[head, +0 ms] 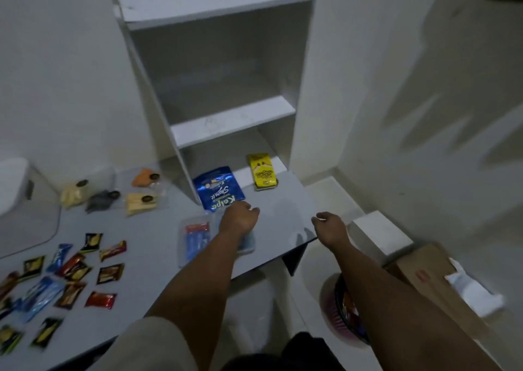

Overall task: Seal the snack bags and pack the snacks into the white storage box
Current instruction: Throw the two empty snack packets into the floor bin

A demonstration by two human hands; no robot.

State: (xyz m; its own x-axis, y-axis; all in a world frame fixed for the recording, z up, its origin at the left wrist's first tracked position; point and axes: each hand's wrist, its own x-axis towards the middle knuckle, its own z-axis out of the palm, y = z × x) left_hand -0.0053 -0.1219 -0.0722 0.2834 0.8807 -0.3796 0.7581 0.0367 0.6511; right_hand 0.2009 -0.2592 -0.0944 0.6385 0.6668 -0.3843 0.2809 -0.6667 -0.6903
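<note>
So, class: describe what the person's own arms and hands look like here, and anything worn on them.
Both forearms are bare, with no watch, bracelet, ring or glove visible on the left hand or right hand. A loose pale beige sleeve covers the left upper arm.

Items not fully legible from my head view: the clear plastic tray (195, 240), its right part covered by my left forearm, contents reduced to red and blue blur. Blue snack bag (218, 187), near edge hidden behind my left hand (239, 218); whether my fingers touch it cannot be told. White storage box (19, 200), cut off by the left edge. Scattered small snack packets (65, 274), smeared by motion, brands unreadable, several cropped at the left edge. Three small pouches (141, 200) beside the shelf unit (226, 67), labels too small. Round basket (343, 308) on the floor, mostly behind my right forearm. Right hand (329, 226), fingers curled downward, tips unseen.
</note>
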